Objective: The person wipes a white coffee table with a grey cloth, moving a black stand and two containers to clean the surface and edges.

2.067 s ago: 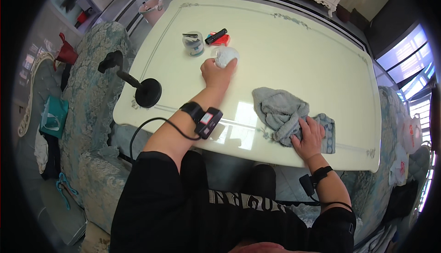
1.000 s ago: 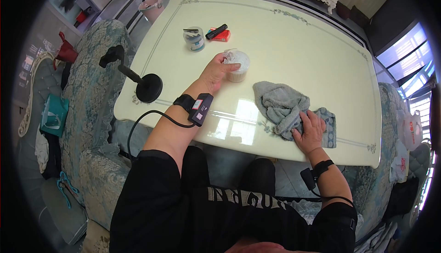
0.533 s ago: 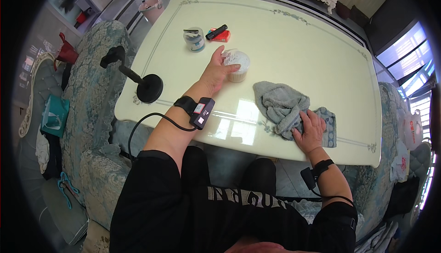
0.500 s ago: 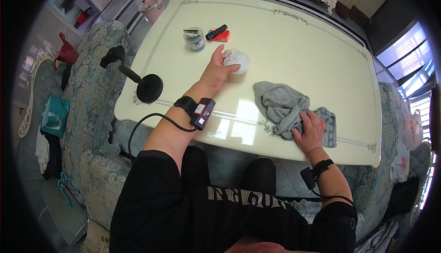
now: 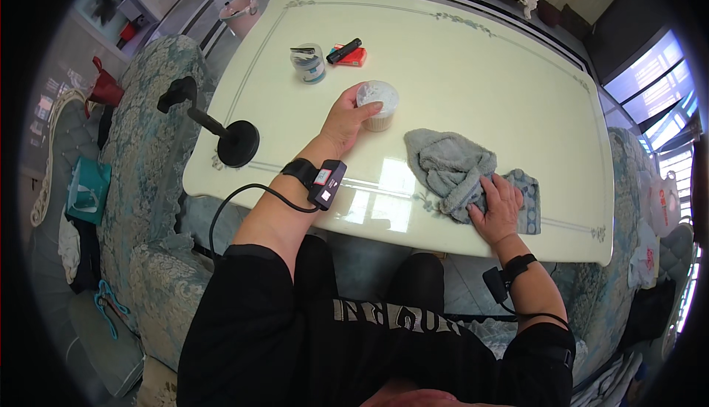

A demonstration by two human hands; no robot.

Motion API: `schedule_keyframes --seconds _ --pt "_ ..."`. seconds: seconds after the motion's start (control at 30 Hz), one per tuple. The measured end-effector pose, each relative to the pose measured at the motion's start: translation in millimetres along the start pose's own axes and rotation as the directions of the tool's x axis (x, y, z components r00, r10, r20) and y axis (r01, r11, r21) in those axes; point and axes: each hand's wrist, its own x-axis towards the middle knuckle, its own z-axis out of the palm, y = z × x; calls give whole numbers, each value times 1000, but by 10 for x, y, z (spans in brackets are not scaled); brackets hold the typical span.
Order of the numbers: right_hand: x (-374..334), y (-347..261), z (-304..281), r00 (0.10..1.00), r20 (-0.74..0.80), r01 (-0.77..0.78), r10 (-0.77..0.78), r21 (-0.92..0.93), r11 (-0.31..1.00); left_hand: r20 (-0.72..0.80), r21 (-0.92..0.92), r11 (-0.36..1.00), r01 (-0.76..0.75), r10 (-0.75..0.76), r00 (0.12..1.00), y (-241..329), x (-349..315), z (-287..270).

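Note:
A clear round tub [image 5: 379,110] stands on the pale table, packed with white contents that look like cotton swabs. My left hand [image 5: 347,115] is closed round its left side, thumb across the front and the other fingers partly hidden behind it. At the near right, my right hand [image 5: 498,207] presses into a crumpled grey towel [image 5: 450,162], its fingers bent over the folds. A dotted flat end of grey cloth [image 5: 527,199] sticks out beyond that hand.
Behind the tub are another clear jar [image 5: 308,66] with dark items inside, a red box [image 5: 353,57] and a black cylinder [image 5: 344,51] lying on it. A black stand [image 5: 238,143] occupies the table's left edge. Patterned sofas flank both sides.
My left hand's fingers have closed from a spread pose to wrap the tub. My right hand stays on the towel. The whole view has shifted slightly.

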Motion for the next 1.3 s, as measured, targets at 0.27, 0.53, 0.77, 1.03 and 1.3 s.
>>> schedule_keyframes --seconds 0.27,0.53,0.77,1.03,1.3 --pt "21 -8 -1 1000 -4 4 -4 9 1000 14 31 999 7 -8 1000 56 -54 11" --pt "18 -15 -16 1000 -11 -3 4 3 1000 -2 100 989 112 -112 994 63 -36 30" --pt "28 -17 -15 999 -46 15 -13 30 999 -123 165 986 32 -12 992 -21 -28 -35" --pt "99 -148 -63 997 13 -72 74 -99 992 -61 497 858 -126 179 982 -229 -57 35" --pt "1264 -106 -109 497 192 -408 846 912 33 -107 704 707 -70 203 973 -195 -98 41"
